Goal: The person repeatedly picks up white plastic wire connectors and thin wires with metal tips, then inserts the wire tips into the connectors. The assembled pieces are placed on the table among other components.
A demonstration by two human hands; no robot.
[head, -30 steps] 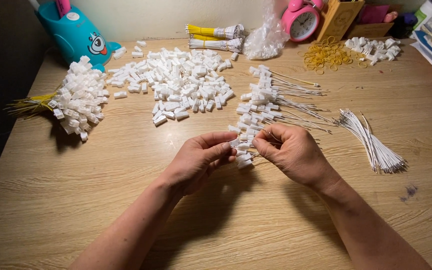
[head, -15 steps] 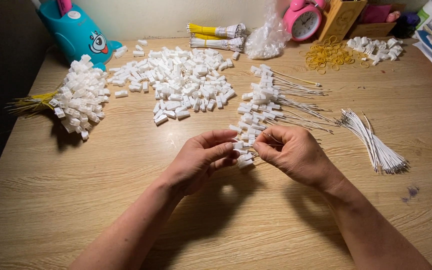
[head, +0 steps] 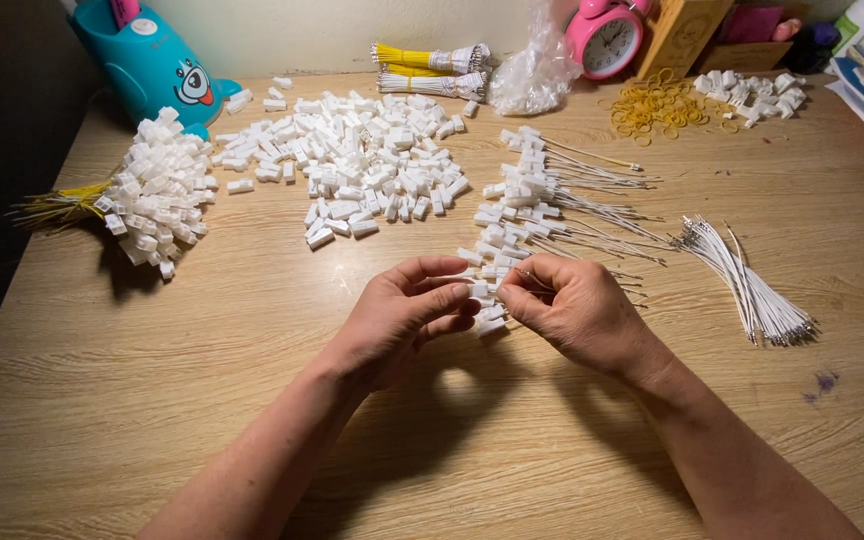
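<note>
- White plastic connector housing (head: 479, 291) sits at table centre, pinched between thumb and fingertips of the left hand (head: 397, 320).
- Right hand (head: 577, 310) closed to a fine pinch at 3 o'clock of the housing, touching it; what it grips looks like a thin white wire, too small to tell for sure.
- Row of finished wired housings (head: 527, 215) lies at 12 to 1 o'clock of the hands, the nearest ones just beside the fingers.
- Heap of loose housings (head: 362, 165) at 11 o'clock; bundle of bare white wires (head: 747, 285) at 3 o'clock, well apart.
- Risk: the wire end could miss the housing slot and bend, since both pieces are small and the fingers cover the joint.
- Risk: the housing may slip from the left pinch and drop among the finished pieces right below it, where it would be hard to tell apart.
- Risk: the right wrist could drag the trailing wires of the finished row out of line.
</note>
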